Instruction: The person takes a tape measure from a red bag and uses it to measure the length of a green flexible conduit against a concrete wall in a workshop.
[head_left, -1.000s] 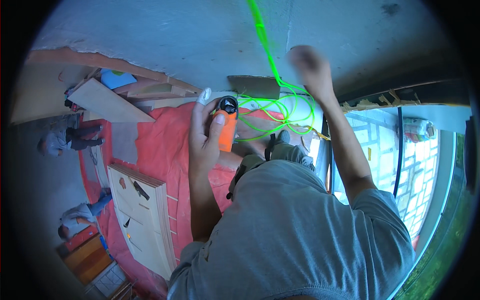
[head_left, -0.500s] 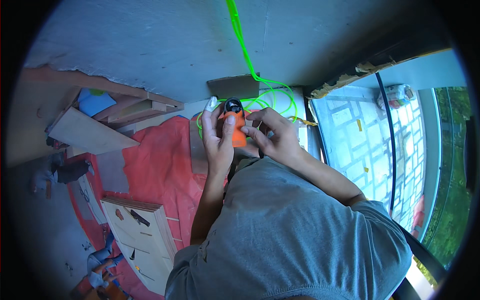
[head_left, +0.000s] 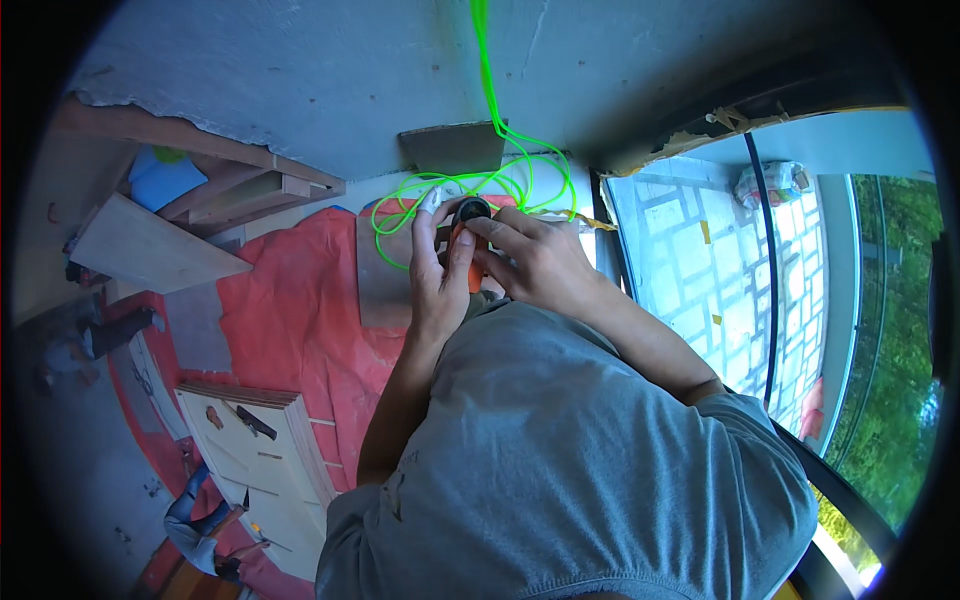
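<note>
An orange tool (head_left: 475, 278) with a black round end (head_left: 471, 209) is held up in front of my chest; its exact kind is unclear. My left hand (head_left: 437, 283) is closed round its left side, with the thumb across the front. White wrapping covers one left fingertip. On the other side, my right hand (head_left: 548, 260) has bent fingers pressed against the tool just below the black end. Those fingers hide much of the orange body. Bright green cord (head_left: 545, 172) lies in loose loops behind both hands and runs up along the grey wall.
Red sheeting (head_left: 300, 300) covers the floor at left, beside a stack of pale panels (head_left: 255, 440) with hand tools on top. A wooden frame (head_left: 240, 190) stands far left. Two people (head_left: 195, 525) are at the left. A glazed opening (head_left: 700, 270) lies to the right.
My right hand has moved left and up onto the tool, its fingers now at the black end. The tool's black end has tipped towards me. The whole view has shifted slightly.
</note>
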